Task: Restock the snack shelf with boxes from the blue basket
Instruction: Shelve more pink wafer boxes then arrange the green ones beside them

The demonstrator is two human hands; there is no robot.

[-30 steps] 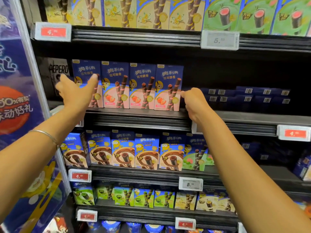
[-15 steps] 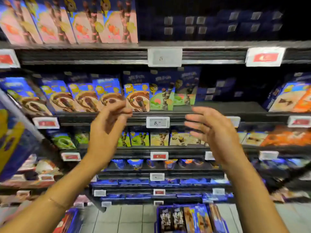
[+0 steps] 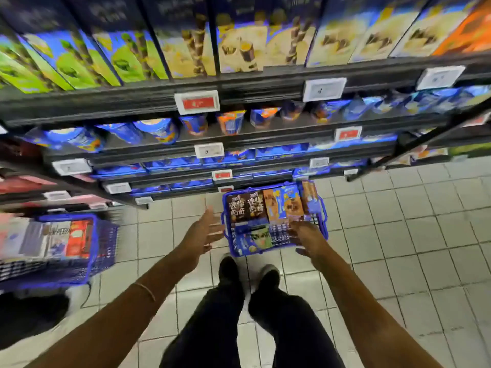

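Note:
A blue basket point(image 3: 322, 208) stands on the tiled floor in front of the snack shelf point(image 3: 239, 86). Inside it lie several snack boxes: dark brown ones point(image 3: 245, 205) at the far left, orange and blue ones point(image 3: 285, 203) to their right, a green one point(image 3: 260, 236) near the front. My left hand point(image 3: 202, 232) hovers just left of the basket, fingers straight, holding nothing. My right hand point(image 3: 305, 236) reaches over the basket's near right part with fingers spread, empty. The picture is blurred by motion.
A second blue basket point(image 3: 103, 243) with other boxes stands on the floor at the left. My two feet point(image 3: 247, 269) are just behind the first basket. Shelf rows with price tags point(image 3: 198, 102) rise above; white floor tiles stretch to the right.
My view has swung down from the shelf rows to the floor. Both hands have dropped from shelf height towards the basket, still empty.

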